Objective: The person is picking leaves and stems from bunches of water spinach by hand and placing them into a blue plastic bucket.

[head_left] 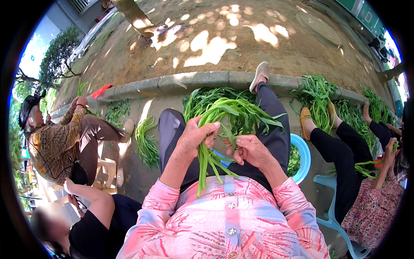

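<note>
— On the far left, a seated person [56, 149] in a patterned top; next, loose greens [146, 144] lying on the ground!
— And centre?
— The left hand [194, 136] grips a bunch of leafy stems [217, 111] before the pink shirt [202, 211], stalks drooping, leaves arching right!
— The right hand [254, 151]?
— Pinching a green strip [232, 139] beside the bunch! Further right, next to the leg [277, 129], a blue basin [306, 156] holds more greens [294, 160]!

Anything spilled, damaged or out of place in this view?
No clear damage shows. A bright red item lies at the kerb, looking stray against the grey; its kind is unclear. Greens sit directly on the pavement, but seem heaped rather than spilled.
</note>
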`<act>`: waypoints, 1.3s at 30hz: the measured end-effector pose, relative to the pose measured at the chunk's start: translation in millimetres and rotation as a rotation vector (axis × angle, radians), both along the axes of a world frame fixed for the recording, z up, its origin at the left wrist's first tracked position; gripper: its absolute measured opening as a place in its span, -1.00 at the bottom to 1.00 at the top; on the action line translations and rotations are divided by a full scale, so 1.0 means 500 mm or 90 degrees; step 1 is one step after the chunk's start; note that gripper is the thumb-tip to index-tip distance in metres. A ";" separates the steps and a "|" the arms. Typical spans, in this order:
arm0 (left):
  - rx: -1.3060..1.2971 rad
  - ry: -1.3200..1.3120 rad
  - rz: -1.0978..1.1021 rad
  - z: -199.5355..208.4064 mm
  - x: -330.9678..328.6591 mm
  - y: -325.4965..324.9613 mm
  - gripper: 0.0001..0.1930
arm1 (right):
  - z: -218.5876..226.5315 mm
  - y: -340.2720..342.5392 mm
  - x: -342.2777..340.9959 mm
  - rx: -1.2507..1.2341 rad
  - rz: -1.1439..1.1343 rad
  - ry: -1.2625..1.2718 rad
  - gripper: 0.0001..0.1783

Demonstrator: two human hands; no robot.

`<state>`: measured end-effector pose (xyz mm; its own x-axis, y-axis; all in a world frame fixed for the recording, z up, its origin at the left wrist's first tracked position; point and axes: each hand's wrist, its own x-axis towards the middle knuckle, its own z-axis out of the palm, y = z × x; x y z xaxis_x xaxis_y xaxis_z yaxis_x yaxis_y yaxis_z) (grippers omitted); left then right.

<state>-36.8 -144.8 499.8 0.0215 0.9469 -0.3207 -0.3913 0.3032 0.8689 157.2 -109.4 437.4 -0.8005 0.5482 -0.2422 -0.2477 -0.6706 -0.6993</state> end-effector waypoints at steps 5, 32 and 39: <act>-0.010 0.004 0.013 0.008 -0.009 0.000 -0.76 | 0.001 -0.010 -0.001 0.077 -0.008 -0.066 -0.77; -0.007 -0.017 -0.003 0.023 -0.010 -0.012 -0.73 | -0.034 0.000 -0.041 -0.114 -0.278 -0.057 -0.71; -0.017 0.016 -0.014 0.009 -0.014 -0.008 -0.73 | -0.038 -0.009 -0.033 0.198 -0.182 -0.124 -0.71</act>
<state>-43.6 -148.9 504.2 0.0337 0.9374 -0.3467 -0.3623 0.3347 0.8699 140.5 -114.0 418.3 -0.5625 0.8107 -0.1623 -0.2367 -0.3460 -0.9079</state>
